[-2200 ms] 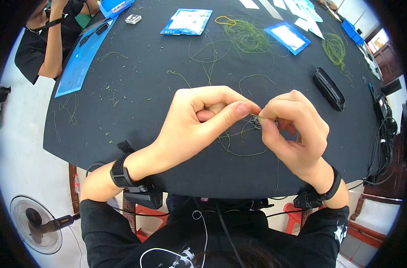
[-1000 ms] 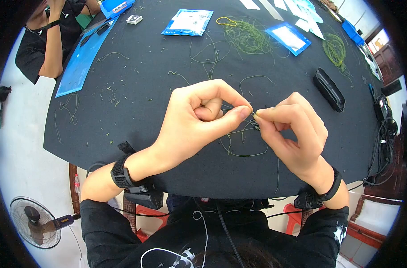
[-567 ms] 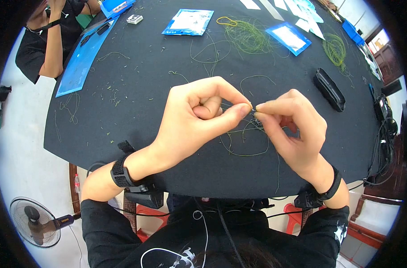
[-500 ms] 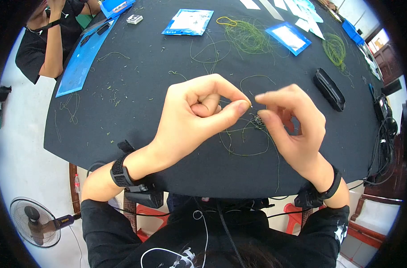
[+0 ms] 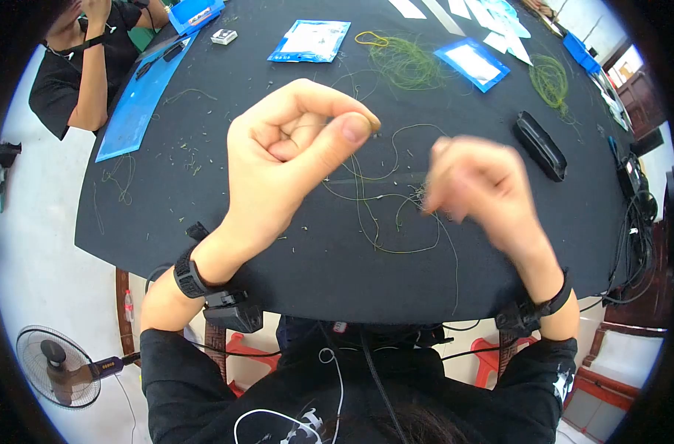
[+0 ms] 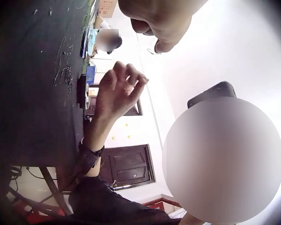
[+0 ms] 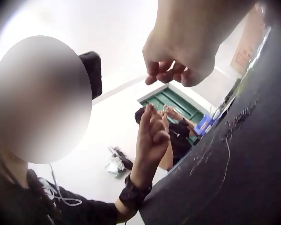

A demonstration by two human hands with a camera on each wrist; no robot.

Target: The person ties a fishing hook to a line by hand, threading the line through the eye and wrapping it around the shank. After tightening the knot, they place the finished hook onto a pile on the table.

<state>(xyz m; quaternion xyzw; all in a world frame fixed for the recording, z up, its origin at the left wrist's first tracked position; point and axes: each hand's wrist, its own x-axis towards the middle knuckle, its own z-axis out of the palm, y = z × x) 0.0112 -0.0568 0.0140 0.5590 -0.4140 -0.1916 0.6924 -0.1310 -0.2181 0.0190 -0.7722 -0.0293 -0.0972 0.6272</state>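
Pinching thumb to forefinger, the left hand (image 5: pixel 272 170) seemingly holds a tiny glinting object (image 5: pixel 377 135); the blurred right hand (image 5: pixel 481 185), grip unclear, hovers near a tangled greyish heap (image 5: pixel 418 195) on the black table (image 5: pixel 337 285). Working clear of the looped thin green line (image 5: pixel 405 252) should prevent snags.

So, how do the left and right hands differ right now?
The left hand looks sharp; the right hand is blurred in the head view. The left hand pinches a tiny object; whether the right hand holds anything is unclear. The right hand is nearer the small metallic pile than the left hand. Both are above the black tabletop.
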